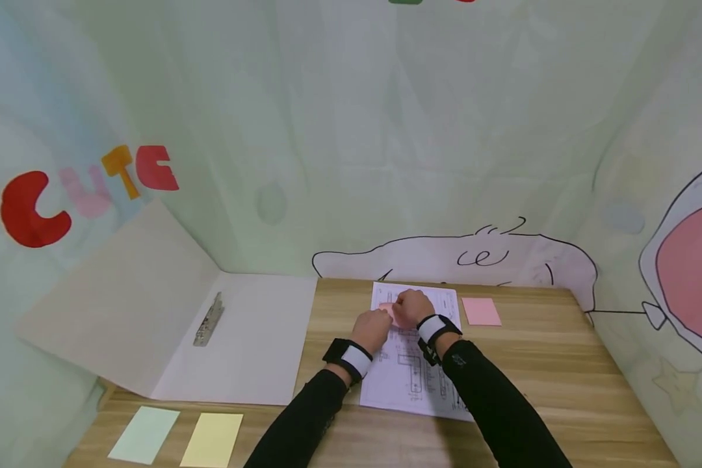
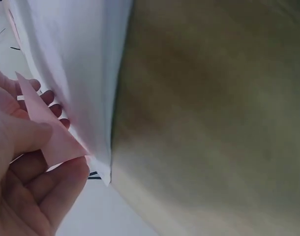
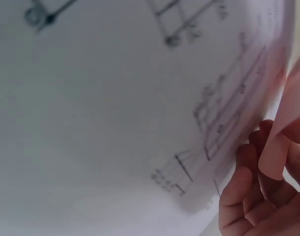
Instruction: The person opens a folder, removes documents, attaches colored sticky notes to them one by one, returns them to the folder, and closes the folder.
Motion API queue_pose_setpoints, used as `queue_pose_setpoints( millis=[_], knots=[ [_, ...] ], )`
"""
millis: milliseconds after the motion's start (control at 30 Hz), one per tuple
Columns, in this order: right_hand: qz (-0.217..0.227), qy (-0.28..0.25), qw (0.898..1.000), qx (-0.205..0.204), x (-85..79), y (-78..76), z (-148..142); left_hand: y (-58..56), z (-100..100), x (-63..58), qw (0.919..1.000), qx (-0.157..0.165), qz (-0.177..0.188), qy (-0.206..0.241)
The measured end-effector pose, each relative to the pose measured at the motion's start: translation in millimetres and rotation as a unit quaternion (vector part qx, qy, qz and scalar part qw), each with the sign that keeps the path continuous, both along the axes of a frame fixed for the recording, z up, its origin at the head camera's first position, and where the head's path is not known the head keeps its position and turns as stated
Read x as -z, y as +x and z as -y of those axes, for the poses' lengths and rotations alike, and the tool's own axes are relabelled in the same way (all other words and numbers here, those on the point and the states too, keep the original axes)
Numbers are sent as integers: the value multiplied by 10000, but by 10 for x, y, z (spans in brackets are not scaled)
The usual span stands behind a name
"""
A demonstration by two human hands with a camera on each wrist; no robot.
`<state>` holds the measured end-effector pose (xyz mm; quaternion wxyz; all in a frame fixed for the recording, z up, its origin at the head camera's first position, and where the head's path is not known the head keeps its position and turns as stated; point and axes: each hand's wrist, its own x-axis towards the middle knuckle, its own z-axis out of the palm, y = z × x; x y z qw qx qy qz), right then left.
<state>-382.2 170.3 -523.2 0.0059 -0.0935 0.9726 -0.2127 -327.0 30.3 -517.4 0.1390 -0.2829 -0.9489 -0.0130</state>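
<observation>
A small pink paper square [image 2: 64, 145] is between my two hands, bent in the wrist views. My left hand [image 1: 372, 330] pinches one side of it between thumb and fingers. On the opposite side, my right hand [image 1: 413, 308] pinches it too, and there the paper [image 3: 275, 160] curls between thumb and fingers. Both hands are over the upper part of a stack of white printed sheets [image 1: 386, 383] with line diagrams. In the head view the hands hide most of the pink paper.
Left of the sheets an open white folder [image 1: 263, 338] with a metal clip [image 1: 208, 320] lies on the wooden table [image 1: 550, 377], its cover leaning back. Another pink square [image 1: 481, 312] lies right of the sheets. Pale green [image 1: 143, 434] and yellow [image 1: 212, 441] squares lie at the front left.
</observation>
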Motion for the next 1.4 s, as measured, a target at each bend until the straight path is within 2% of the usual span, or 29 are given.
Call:
queue_pose_setpoints(
  millis=[200,367,467,600,833,1067,1233,1400],
  knots=[
    [33,56,10000,44,-20,-31,39,-11,13,49,9996,-199,172,52],
    [234,183,9992,276,-26,-25,95,8,-3,42,9988,-347,343,-14],
    [304,246,9980,488,-18,-18,136,31,-20,24,9988,-329,357,-80],
    [158,312,9971,670,-2,-34,201,54,-20,14,9989,-239,410,45],
    [93,478,9899,1333,18,-85,268,70,-18,-27,9989,-144,377,245],
    [437,471,9792,1926,-19,-47,272,44,-106,-14,9952,-192,910,294],
    [675,360,9785,1917,-44,-45,220,16,-118,2,9919,-303,1207,244],
    [673,214,9818,1764,-54,-40,137,25,-58,-10,9905,-312,1323,222]
  ],
)
